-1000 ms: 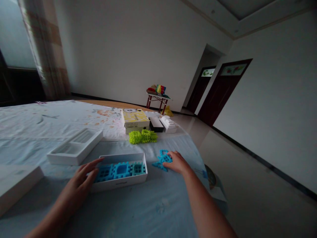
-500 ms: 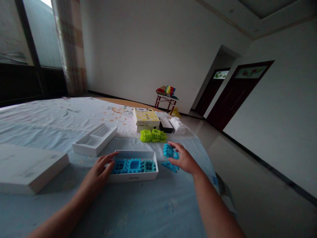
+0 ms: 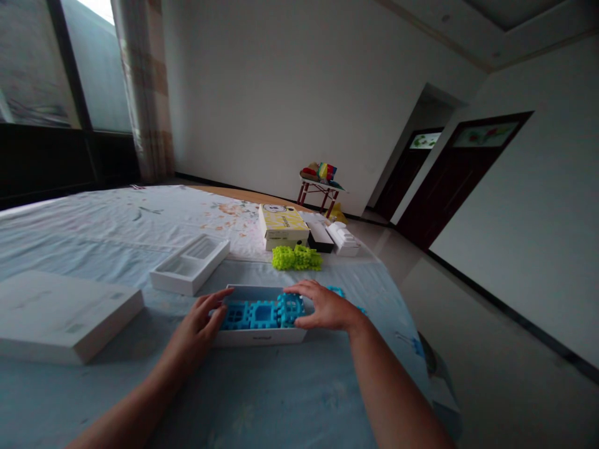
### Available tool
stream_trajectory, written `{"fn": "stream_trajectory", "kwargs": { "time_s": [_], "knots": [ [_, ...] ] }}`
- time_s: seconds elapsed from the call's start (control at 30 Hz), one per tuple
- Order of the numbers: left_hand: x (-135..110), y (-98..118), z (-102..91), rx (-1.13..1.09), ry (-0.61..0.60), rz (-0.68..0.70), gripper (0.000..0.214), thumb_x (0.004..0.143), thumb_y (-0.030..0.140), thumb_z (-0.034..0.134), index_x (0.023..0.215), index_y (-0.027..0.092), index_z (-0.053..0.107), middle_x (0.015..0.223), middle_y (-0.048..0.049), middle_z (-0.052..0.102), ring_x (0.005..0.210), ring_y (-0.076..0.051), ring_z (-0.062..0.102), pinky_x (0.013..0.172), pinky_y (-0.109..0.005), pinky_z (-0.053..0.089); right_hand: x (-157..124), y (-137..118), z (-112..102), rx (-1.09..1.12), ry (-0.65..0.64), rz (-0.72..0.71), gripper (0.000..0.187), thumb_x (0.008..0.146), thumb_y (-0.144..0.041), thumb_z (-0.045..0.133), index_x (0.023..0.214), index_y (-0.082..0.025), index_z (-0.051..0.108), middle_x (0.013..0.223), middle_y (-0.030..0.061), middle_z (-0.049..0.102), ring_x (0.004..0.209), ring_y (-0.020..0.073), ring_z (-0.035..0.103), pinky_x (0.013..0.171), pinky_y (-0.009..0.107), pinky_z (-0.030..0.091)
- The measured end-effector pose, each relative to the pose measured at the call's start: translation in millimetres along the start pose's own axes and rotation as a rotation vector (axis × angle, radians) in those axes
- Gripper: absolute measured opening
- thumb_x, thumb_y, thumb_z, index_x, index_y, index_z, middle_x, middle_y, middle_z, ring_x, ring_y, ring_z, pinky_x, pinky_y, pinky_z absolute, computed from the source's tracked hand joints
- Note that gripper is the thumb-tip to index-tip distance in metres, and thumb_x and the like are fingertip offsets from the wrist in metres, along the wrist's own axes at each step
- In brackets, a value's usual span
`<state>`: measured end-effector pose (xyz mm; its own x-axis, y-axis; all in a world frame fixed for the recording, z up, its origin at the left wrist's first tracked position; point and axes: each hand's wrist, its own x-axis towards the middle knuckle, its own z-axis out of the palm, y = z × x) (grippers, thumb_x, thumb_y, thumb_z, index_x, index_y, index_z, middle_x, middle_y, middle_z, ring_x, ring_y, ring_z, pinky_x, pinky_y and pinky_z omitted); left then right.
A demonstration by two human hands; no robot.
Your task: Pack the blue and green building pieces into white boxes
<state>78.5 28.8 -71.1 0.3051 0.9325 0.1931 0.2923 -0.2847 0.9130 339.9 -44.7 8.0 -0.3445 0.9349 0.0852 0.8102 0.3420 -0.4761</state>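
A shallow white box [image 3: 262,337] lies on the pale blue cloth in front of me, with several blue interlocking blocks [image 3: 255,313] in a row inside. My left hand [image 3: 199,327] rests against the box's left end, fingers apart. My right hand [image 3: 322,307] is over the box's right end, its fingers curled on a blue block [image 3: 291,305] at the end of the row. A few more blue pieces [image 3: 337,291] lie on the cloth just behind that hand.
A heap of lime green blocks [image 3: 296,257] lies beyond the box. Behind it are a yellow box [image 3: 282,223], a black box [image 3: 321,237] and a white holder [image 3: 344,240]. A white tray [image 3: 190,264] and a flat white lid [image 3: 60,312] lie left. The table edge drops to the floor at right.
My right hand picked a blue block off the cloth at the right and carried it left to the box's right end. The left hand stayed at the box.
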Motion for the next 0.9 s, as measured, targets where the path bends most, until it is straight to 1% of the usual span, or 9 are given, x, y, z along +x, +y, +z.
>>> {"fn": "stream_trajectory", "kwargs": {
  "time_s": [0.1,0.17,0.27,0.43,0.5,0.6,0.7,0.83,0.9],
  "knots": [
    [0.1,-0.1,0.3,-0.004,-0.003,-0.009,0.053,0.076,0.053,0.041,0.115,0.02,0.054,0.112,-0.0092,0.051,0.103,-0.022,0.052,0.086,-0.034,0.046,0.5,0.6,-1.7,0.039,-0.052,0.016,0.065,0.064,-0.025,0.07,0.125,-0.022,0.048,0.124,0.0073,0.048,0.117,0.0208,0.042,0.099,0.033,0.032],
    [0.4,-0.6,0.4,0.003,-0.005,-0.013,0.053,0.076,0.053,0.04,0.116,0.021,0.054,0.112,-0.0092,0.051,0.102,-0.022,0.052,0.088,-0.036,0.045,0.0,3.1,-3.5,0.085,-0.069,0.015,0.068,0.063,-0.032,0.072,0.126,-0.025,0.047,0.124,0.0066,0.048,0.114,0.0209,0.045,0.098,0.034,0.034],
    [0.6,-0.2,0.1,0.008,-0.008,-0.009,0.055,0.076,0.055,0.039,0.117,0.021,0.053,0.113,-0.0092,0.05,0.104,-0.023,0.051,0.088,-0.037,0.045,-1.2,8.7,-4.9,0.128,-0.051,0.012,0.066,0.066,-0.039,0.07,0.126,-0.024,0.047,0.12,0.0069,0.051,0.109,0.0205,0.049,0.095,0.033,0.037],
    [1.1,2.5,-0.4,0.026,-0.004,-0.019,0.055,0.074,0.055,0.04,0.115,0.021,0.054,0.114,-0.0094,0.051,0.105,-0.024,0.051,0.086,-0.037,0.046,-0.7,13.5,-1.2,0.079,-0.021,0.034,0.057,0.072,-0.039,0.065,0.124,-0.023,0.049,0.121,0.0077,0.052,0.112,0.022,0.047,0.096,0.036,0.034],
    [1.6,2.3,-0.3,0.02,-0.011,-0.025,0.057,0.074,0.056,0.04,0.116,0.02,0.054,0.113,-0.0098,0.051,0.103,-0.024,0.052,0.084,-0.037,0.047,0.3,13.0,0.7,0.049,-0.02,0.04,0.056,0.071,-0.039,0.066,0.122,-0.024,0.051,0.12,0.0071,0.053,0.113,0.023,0.045,0.096,0.037,0.034],
    [2.5,-0.6,0.2,0.015,-0.01,-0.025,0.056,0.074,0.055,0.041,0.116,0.021,0.053,0.114,-0.0093,0.05,0.103,-0.024,0.053,0.083,-0.035,0.047,1.3,11.6,1.3,0.052,-0.003,0.032,0.057,0.065,-0.037,0.071,0.119,-0.025,0.054,0.113,0.0058,0.056,0.107,0.0216,0.049,0.093,0.035,0.037],
    [2.9,-3.9,0.4,0.04,0.005,-0.003,0.053,0.075,0.054,0.041,0.115,0.022,0.054,0.113,-0.0087,0.052,0.104,-0.024,0.052,0.086,-0.036,0.046,0.6,10.9,-0.7,0.12,0.034,0.024,0.056,0.062,-0.034,0.074,0.115,-0.024,0.057,0.106,0.0047,0.057,0.099,0.0189,0.052,0.088,0.032,0.04],
    [2.4,-3.8,0.3,0.026,0.016,0.012,0.051,0.076,0.052,0.041,0.114,0.022,0.055,0.112,-0.0089,0.053,0.103,-0.023,0.053,0.086,-0.036,0.046,0.8,13.2,-3.4,0.336,0.056,0.055,0.042,0.066,-0.033,0.072,0.105,-0.02,0.062,0.097,0.0026,0.06,0.086,0.0159,0.056,0.079,0.028,0.044],
    [2.0,-2.3,0.3,0.017,0.009,0.007,0.051,0.076,0.052,0.041,0.115,0.022,0.055,0.113,-0.0088,0.052,0.103,-0.023,0.053,0.087,-0.035,0.046,4.0,15.2,-3.4,0.414,0.138,0.09,0.037,0.067,-0.033,0.07,0.101,-0.018,0.062,0.091,0.0019,0.062,0.081,0.0153,0.057,0.075,0.028,0.045]
  ]
}}
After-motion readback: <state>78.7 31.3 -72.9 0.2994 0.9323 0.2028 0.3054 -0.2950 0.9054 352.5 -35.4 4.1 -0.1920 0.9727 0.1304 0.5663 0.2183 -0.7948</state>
